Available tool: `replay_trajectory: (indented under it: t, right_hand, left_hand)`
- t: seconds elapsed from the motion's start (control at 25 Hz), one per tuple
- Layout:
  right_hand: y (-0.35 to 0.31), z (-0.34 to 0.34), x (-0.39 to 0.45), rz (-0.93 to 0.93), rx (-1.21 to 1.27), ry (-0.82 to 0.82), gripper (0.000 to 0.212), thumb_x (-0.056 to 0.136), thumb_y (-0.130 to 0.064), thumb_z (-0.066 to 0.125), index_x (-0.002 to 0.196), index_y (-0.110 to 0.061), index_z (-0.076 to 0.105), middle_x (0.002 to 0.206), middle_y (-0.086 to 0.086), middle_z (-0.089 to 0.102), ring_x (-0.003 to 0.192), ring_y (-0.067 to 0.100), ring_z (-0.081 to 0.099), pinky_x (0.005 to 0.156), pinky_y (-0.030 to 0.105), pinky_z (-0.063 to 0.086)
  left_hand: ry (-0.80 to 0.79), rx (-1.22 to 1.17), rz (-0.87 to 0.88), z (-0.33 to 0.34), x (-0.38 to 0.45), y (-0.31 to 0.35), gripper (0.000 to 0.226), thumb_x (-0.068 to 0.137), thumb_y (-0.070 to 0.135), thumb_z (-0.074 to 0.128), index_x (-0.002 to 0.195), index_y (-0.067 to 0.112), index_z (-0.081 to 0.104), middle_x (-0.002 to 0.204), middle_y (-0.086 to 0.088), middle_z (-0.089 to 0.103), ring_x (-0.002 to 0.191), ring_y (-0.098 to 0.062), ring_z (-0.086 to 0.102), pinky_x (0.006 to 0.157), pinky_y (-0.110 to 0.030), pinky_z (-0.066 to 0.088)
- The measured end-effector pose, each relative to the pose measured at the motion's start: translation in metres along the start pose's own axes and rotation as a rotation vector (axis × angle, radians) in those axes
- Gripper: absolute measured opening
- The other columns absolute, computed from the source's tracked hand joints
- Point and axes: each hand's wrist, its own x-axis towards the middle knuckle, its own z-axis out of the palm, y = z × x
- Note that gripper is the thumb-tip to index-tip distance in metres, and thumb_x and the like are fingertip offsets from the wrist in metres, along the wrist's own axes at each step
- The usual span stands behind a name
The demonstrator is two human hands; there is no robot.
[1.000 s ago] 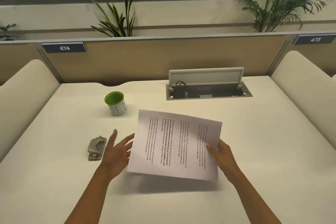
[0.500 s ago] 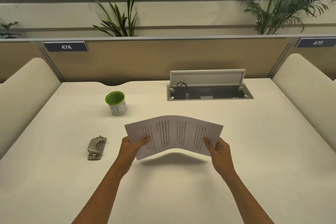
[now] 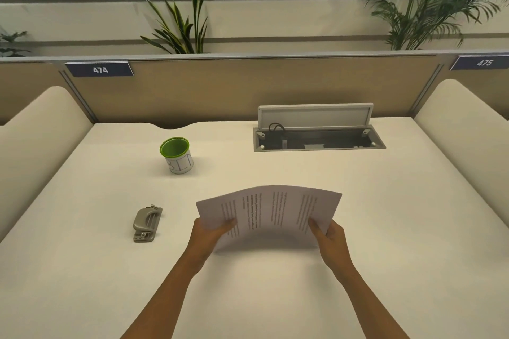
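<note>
Both hands pinch a printed sheet of paper [image 3: 275,212], the left hand [image 3: 210,234] at its left edge and the right hand [image 3: 330,237] at its right, bowing it upward above the desk [image 3: 385,228]. A hole punch [image 3: 147,224] lies left; a green-lined cup [image 3: 177,155] stands beyond.

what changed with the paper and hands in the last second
The left hand, open beside the paper a second ago, now grips its left edge. The paper tipped flatter and bows upward between both hands. The right hand kept its grip on the right edge. The cup, hole punch and cable box stayed put.
</note>
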Motion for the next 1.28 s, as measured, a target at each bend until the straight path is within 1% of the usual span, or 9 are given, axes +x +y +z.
replay_trajectory:
  t: [0.2,0.28,0.44,0.52,0.64,0.76,0.88,1.16,1.28]
  right_hand:
    - [0.000,-0.004,0.001,0.031,0.014,0.022,0.014,0.099,-0.027,0.059,0.109,-0.029,0.069,0.102,-0.018,0.076,0.100,0.007,0.071,0.073,0.014,0.054]
    - [-0.004,-0.004,0.001,0.047,0.038,0.066,0.021,0.097,-0.028,0.064,0.118,-0.028,0.066,0.107,-0.019,0.074,0.107,0.010,0.069,0.081,0.018,0.051]
    - [-0.008,0.002,-0.004,0.207,0.149,0.149,0.091,0.083,-0.029,0.081,0.152,-0.035,0.022,0.139,-0.017,0.043,0.128,0.008,0.041,0.105,0.032,0.033]
    - [-0.010,0.011,-0.008,0.271,0.239,0.128,0.103,0.080,-0.027,0.083,0.154,-0.037,0.013,0.142,-0.012,0.037,0.131,0.010,0.038,0.108,0.035,0.034]
    - [-0.011,0.028,-0.013,0.339,0.431,0.093,0.094,0.084,-0.024,0.079,0.154,-0.032,0.017,0.142,-0.006,0.046,0.132,0.016,0.049,0.104,0.035,0.041]
    - [-0.012,0.040,-0.016,0.349,0.566,-0.024,0.060,0.090,-0.023,0.072,0.143,-0.019,0.045,0.132,-0.002,0.067,0.121,0.020,0.066,0.091,0.031,0.056]
    - [-0.016,0.051,-0.017,0.357,0.589,-0.042,0.033,0.097,-0.021,0.063,0.129,-0.028,0.060,0.123,-0.006,0.074,0.112,0.015,0.071,0.077,0.027,0.060]
    - [-0.014,0.063,-0.015,0.341,0.467,0.045,0.026,0.101,-0.013,0.055,0.117,-0.033,0.061,0.115,-0.010,0.074,0.102,0.009,0.071,0.066,0.024,0.060]
    - [-0.010,0.065,-0.014,0.326,0.412,0.041,0.026,0.101,-0.013,0.055,0.114,-0.035,0.061,0.115,-0.012,0.073,0.105,0.010,0.070,0.069,0.027,0.061]
  left_hand:
    - [0.107,0.032,-0.019,0.009,-0.003,0.001,0.032,0.069,0.036,0.087,0.098,0.026,0.077,0.095,0.008,0.081,0.084,-0.011,0.076,0.065,-0.019,0.057]
    - [0.152,0.027,-0.025,0.012,0.000,0.002,0.030,0.071,0.036,0.087,0.096,0.024,0.076,0.091,0.008,0.081,0.081,-0.014,0.077,0.063,-0.022,0.057]
    - [0.248,-0.160,-0.053,0.025,-0.003,0.004,0.029,0.077,0.027,0.087,0.102,0.021,0.074,0.094,0.004,0.082,0.082,-0.017,0.079,0.064,-0.026,0.060]
    - [0.278,-0.262,-0.093,0.037,-0.007,0.001,0.033,0.078,0.023,0.086,0.108,0.019,0.073,0.097,0.002,0.082,0.086,-0.019,0.079,0.071,-0.033,0.060]
    - [0.299,-0.450,-0.185,0.055,-0.015,-0.003,0.034,0.079,0.017,0.084,0.110,0.017,0.070,0.096,-0.002,0.082,0.085,-0.023,0.079,0.069,-0.035,0.062]
    - [0.301,-0.549,-0.254,0.067,-0.024,-0.008,0.035,0.080,0.015,0.084,0.112,0.016,0.069,0.100,-0.006,0.081,0.087,-0.026,0.079,0.074,-0.041,0.062]
    - [0.334,-0.585,-0.297,0.076,-0.030,-0.010,0.035,0.081,0.012,0.083,0.114,0.013,0.070,0.105,-0.010,0.080,0.096,-0.034,0.076,0.088,-0.054,0.059]
    - [0.332,-0.592,-0.323,0.065,-0.040,-0.008,0.036,0.084,0.009,0.079,0.119,0.012,0.069,0.114,-0.008,0.078,0.105,-0.029,0.073,0.093,-0.050,0.058]
    - [0.326,-0.523,-0.295,0.040,-0.039,-0.009,0.028,0.091,0.011,0.072,0.119,0.013,0.069,0.115,-0.004,0.077,0.104,-0.021,0.071,0.079,-0.037,0.059]
